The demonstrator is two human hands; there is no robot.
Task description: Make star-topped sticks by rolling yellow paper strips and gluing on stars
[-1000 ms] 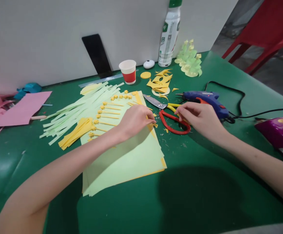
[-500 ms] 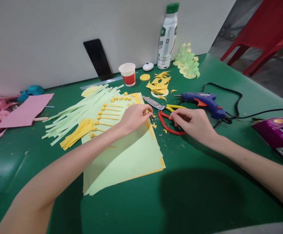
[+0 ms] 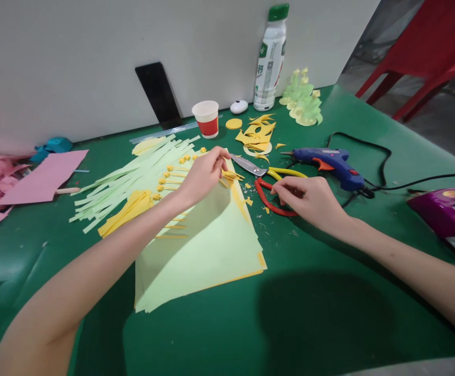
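My left hand [image 3: 206, 177] is over the upper part of the pale green paper sheets [image 3: 207, 245], fingertips pinched together. Whatever it pinches is hidden or too small to make out. Just right of those fingers lies a bunch of thin yellow paper sticks [image 3: 233, 175]. Under and left of the hand, yellow sticks with small flower-like ends [image 3: 170, 168] lie in a row, partly covered by my forearm. My right hand [image 3: 309, 196] is closed, fingertips over the red handle of the scissors [image 3: 255, 168]; I cannot tell what is in them.
A blue glue gun [image 3: 327, 163] with a black cord lies beyond my right hand, a purple power socket [image 3: 448, 219] farther right. Behind are a paper cup [image 3: 206, 120], a bottle [image 3: 270, 62] and yellow scraps [image 3: 256, 136]. Green strips [image 3: 129, 175] and pink paper [image 3: 45, 177] lie left.
My left hand has moved left and away from me, off the scrap area beside the scissors and over the paper. The bunch of yellow sticks shows more now. My right hand has barely moved.
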